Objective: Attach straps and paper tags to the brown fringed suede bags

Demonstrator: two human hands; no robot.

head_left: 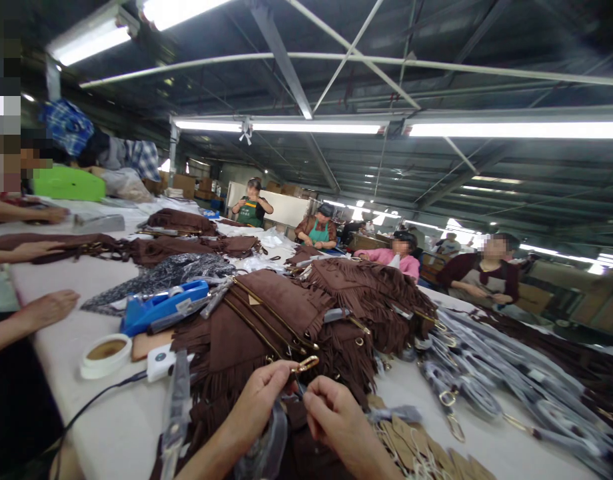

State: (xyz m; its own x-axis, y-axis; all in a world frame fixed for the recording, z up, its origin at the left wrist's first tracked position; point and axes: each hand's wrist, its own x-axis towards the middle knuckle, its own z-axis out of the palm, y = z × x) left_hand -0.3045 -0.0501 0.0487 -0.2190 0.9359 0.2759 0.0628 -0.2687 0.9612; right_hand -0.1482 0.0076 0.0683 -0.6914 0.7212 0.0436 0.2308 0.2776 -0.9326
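Observation:
My left hand (266,393) pinches a gold metal clasp (305,365) between thumb and fingers, low in the middle of the view. Just right of it, the closed fingers of my right hand (331,407) grip a small dark piece below the clasp, too small to name. A plastic-wrapped strap (274,443) hangs beneath my left hand. Right behind both hands lies a pile of brown fringed suede bags (286,303) with gold zippers. Tan tags with white strings (411,437) lie to the right of my right hand.
A blue tape dispenser (161,307), a tape roll (105,353) and a white device with a cable (160,363) stand left. Wrapped straps with gold hooks (471,387) cover the right side. Another person's hand (51,310) rests at the left edge; several people sit across the table.

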